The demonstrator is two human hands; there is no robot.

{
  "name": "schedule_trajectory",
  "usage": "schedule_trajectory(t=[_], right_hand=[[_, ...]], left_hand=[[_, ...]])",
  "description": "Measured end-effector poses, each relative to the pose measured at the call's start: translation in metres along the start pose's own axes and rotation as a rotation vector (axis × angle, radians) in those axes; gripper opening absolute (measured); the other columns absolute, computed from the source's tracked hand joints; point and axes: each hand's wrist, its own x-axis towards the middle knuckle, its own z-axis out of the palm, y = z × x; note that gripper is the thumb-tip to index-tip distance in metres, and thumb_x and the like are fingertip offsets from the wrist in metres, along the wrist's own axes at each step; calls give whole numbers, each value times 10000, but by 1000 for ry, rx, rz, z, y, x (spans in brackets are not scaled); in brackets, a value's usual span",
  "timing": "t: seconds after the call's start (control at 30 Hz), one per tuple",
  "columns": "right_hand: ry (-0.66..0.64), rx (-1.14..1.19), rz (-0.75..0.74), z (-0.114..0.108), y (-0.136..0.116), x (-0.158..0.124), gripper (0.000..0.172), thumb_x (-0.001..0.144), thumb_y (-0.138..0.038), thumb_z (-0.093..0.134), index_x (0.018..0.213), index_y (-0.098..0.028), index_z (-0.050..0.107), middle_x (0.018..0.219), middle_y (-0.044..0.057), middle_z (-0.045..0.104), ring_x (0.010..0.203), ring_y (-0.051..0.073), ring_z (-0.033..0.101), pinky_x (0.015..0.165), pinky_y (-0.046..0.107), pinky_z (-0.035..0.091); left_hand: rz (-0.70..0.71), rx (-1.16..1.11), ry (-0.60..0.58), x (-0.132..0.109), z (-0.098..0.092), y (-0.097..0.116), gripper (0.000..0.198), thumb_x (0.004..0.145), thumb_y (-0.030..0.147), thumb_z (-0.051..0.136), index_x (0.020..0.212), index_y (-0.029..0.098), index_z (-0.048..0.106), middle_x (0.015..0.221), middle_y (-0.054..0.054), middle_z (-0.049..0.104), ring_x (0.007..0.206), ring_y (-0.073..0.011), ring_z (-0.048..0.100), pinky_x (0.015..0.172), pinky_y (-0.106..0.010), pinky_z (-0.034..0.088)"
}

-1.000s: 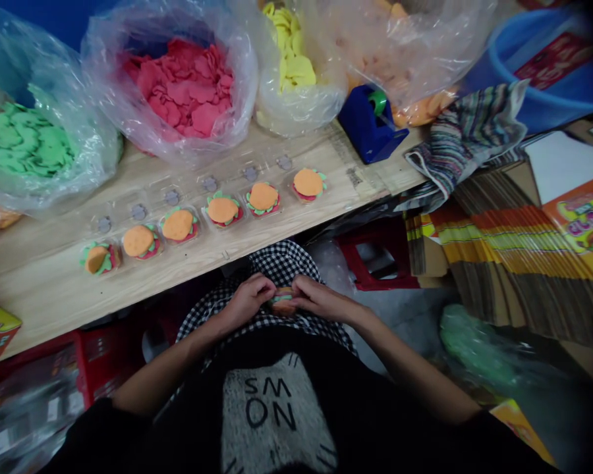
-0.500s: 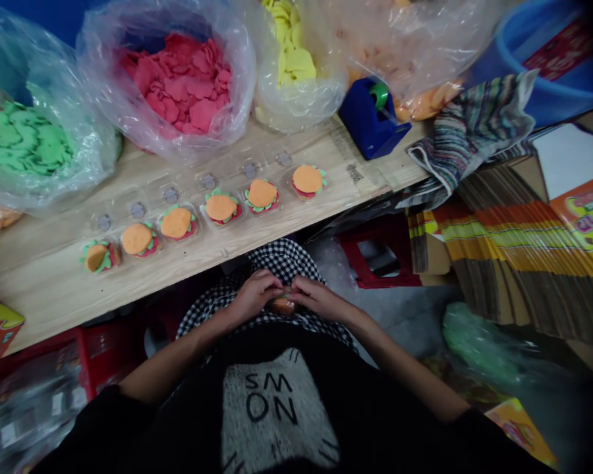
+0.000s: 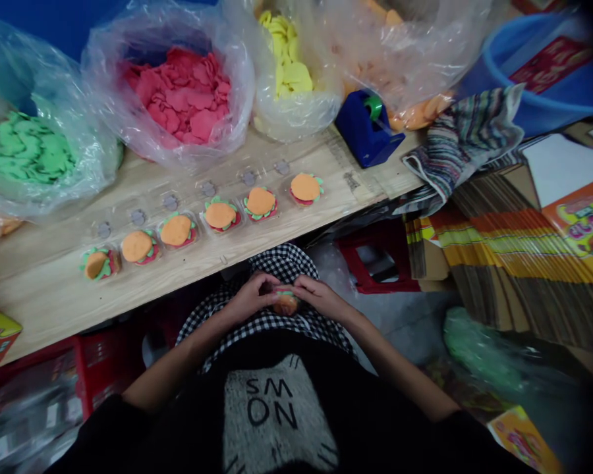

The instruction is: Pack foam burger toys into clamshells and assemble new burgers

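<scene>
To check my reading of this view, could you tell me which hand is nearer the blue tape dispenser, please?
The right hand is nearer, below the wooden table's edge; the blue tape dispenser stands beyond it. The left hand is farther, across the burger-shaped piece.

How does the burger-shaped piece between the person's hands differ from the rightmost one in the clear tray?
The held piece sits between the left hand and right hand above the checked cloth; the rightmost tray piece rests in the clear tray on the wooden table. The held piece is partly hidden by the hands; the tray piece shows its whole orange top. Both show orange and green layers.
</scene>
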Motion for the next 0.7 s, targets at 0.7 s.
schedule_trajectory(t=[0.7], right_hand=[[67,-528,-284,-43,-68,13,186,865,-348,430,787,-197,504,769,24,509,771,155,465,691,272,368]], left_hand=[[105,9,64,1,7,32,568,552,333,747,1036,164,502,1020,-60,578,932,-195,536,829,-312,407]])
